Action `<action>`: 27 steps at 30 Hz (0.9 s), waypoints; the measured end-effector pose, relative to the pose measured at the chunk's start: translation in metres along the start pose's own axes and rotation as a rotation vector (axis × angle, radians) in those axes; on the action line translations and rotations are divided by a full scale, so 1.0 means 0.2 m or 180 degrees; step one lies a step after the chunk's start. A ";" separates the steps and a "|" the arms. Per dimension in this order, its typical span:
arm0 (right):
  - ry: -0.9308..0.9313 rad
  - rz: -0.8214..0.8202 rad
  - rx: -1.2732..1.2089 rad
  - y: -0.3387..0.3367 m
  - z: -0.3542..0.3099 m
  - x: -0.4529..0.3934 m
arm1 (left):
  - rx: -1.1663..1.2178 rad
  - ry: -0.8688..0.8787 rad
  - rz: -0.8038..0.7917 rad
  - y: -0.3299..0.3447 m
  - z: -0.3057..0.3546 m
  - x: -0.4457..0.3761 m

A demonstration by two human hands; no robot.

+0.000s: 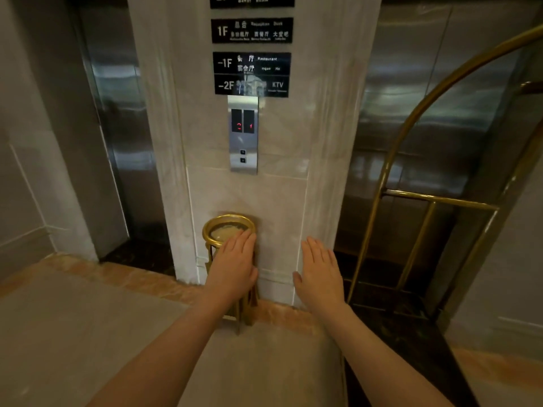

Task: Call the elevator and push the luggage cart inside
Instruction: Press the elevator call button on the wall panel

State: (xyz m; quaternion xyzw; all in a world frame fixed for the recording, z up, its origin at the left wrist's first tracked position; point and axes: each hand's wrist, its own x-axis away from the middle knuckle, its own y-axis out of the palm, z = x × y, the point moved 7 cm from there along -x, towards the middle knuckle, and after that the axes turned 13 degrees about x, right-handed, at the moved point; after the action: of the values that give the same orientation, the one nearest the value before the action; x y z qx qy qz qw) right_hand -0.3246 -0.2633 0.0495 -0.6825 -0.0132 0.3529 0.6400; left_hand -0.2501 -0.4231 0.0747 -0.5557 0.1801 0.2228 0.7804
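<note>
A steel call panel (243, 135) hangs on the marble pillar between two elevators, with two red floor displays above two small dark buttons (242, 156). The brass luggage cart (435, 201) stands at the right, in front of the right elevator door (417, 113), which is closed. The left elevator door (123, 113) is closed too. My left hand (233, 265) and my right hand (320, 271) are stretched out flat, palms down, well below the panel. Neither hand holds or touches anything.
A gold ashtray stand (229, 227) sits against the pillar's foot, just beyond my left hand. Black floor signs (252, 73) are mounted above the panel. A marble threshold strip (117, 277) runs along the wall; beige floor lies in front.
</note>
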 end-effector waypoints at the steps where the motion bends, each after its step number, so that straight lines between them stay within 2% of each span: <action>1: -0.0009 -0.0003 -0.0013 0.03 -0.02 -0.09 | 0.0021 -0.0006 0.0026 0.01 -0.05 -0.07; 8: -0.0042 0.0120 0.0033 0.27 -0.20 -0.67 | -0.0117 0.0153 -0.0008 0.13 -0.49 -0.55; 16: 0.0293 0.0217 0.0038 0.50 -0.41 -1.28 | -0.0159 0.0532 -0.0164 0.23 -1.01 -1.15; 27: 0.0583 0.0191 0.0291 0.90 -0.32 -1.97 | 0.0056 0.0518 -0.0150 0.59 -1.53 -1.88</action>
State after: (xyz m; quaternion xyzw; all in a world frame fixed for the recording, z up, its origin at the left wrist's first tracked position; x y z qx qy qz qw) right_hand -0.6665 -0.5368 0.0695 -0.6821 0.0818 0.3083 0.6581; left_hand -0.6392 -0.7349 0.0833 -0.5692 0.2318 0.1568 0.7731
